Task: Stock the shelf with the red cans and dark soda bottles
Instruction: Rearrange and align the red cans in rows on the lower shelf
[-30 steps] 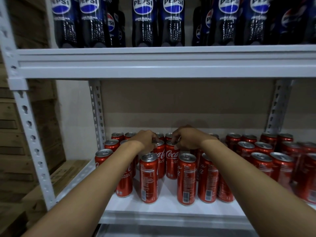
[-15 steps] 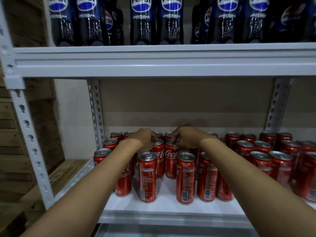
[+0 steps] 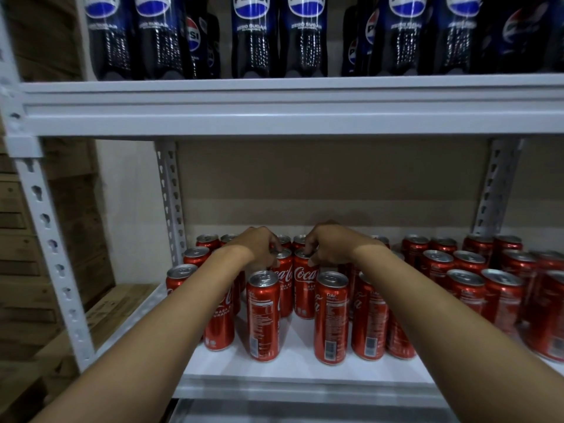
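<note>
Several red cans stand in rows on the white lower shelf (image 3: 305, 370). My left hand (image 3: 259, 247) grips the top of one red can (image 3: 285, 288) from above, fingers curled over its rim. My right hand (image 3: 328, 245) grips the top of the neighbouring red can (image 3: 305, 288), thumb against its side. Both cans stand upright in the middle row, side by side. Two more cans (image 3: 264, 315) stand in front of them. Dark soda bottles (image 3: 254, 38) with blue labels line the upper shelf (image 3: 290, 108).
A second group of red cans (image 3: 476, 288) fills the shelf's right side. Grey perforated uprights (image 3: 48, 248) frame the rack at the left and at the back. Wooden pallets (image 3: 39, 331) lie to the left. Brown cardboard backs the shelf.
Both hands stay on the same two can tops. The view has shifted only slightly; the cans have not visibly moved.
</note>
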